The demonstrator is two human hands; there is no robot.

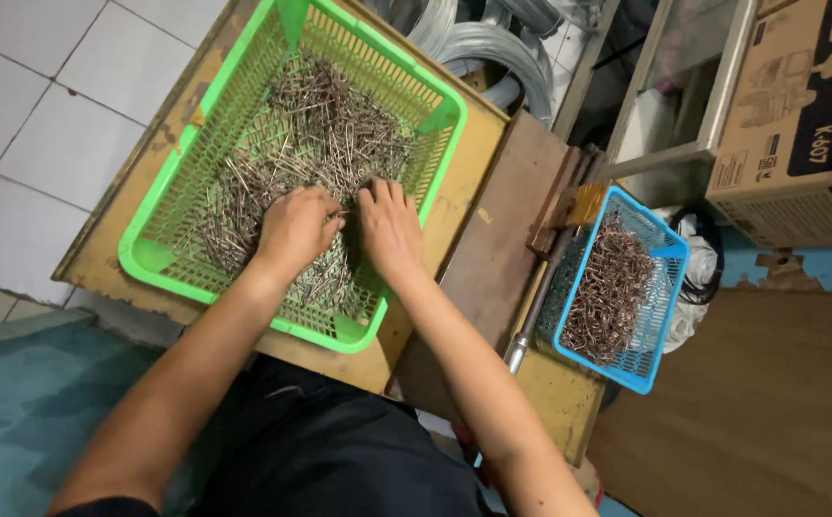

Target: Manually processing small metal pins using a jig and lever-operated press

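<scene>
Both forearms reach to 12 o'clock; left hand (293, 230) clenched in pins (320, 124), right hand (389, 228) flat, released, inside green basket (162, 254). Blue basket (670, 287) at 3 o'clock.

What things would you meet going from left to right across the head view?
White floor tiles → green basket → left hand → right hand → blue basket → cardboard box.

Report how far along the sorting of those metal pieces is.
Done: the blue basket already holds a pile of bent wire pieces. In hand: the left hand and right hand are both down in the straight metal pins of the green basket. Left: a large heap of pins lies there.
</scene>
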